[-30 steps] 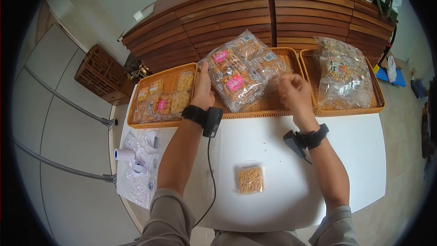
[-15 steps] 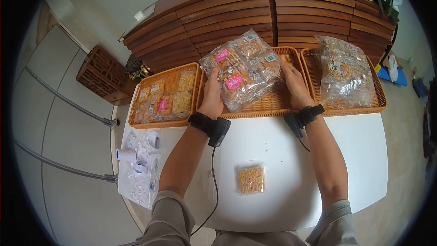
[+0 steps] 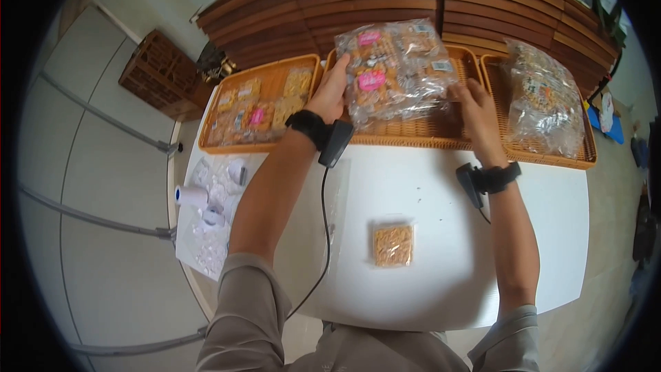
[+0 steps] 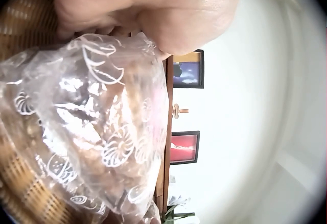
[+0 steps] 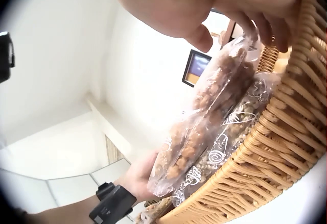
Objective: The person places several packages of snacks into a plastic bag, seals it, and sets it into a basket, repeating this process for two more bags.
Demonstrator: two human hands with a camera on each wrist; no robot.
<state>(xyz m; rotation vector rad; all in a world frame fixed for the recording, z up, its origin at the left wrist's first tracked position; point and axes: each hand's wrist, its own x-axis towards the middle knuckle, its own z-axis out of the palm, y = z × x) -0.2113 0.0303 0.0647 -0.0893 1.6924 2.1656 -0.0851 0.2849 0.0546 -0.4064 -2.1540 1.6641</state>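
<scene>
Clear snack packets (image 3: 396,72) with pink labels and brown lumpy pieces inside stand tilted over the middle wicker basket (image 3: 413,141). My left hand (image 3: 329,96) grips their left edge; in the left wrist view the hand (image 4: 148,9) curls over the crinkled wrapper (image 4: 97,116). At the right edge is my right hand (image 3: 480,124), thumb spread from the fingers. In the right wrist view its loosely bent fingers (image 5: 263,27) overlap the packets' end (image 5: 204,106). Under those packets lie more packets with white printed swirls (image 5: 225,142).
The left basket (image 3: 237,146) holds several snack packets. A large clear bag of snacks (image 3: 547,100) fills the right basket (image 3: 561,158). A single square snack packet (image 3: 393,245) lies on the white table (image 3: 441,282). Label rolls (image 3: 191,195) and plastic scraps sit at the left.
The head view has shifted. My right hand came in from beside the packets to their right edge, and its thumb is now spread away. My left hand stays at the left edge.
</scene>
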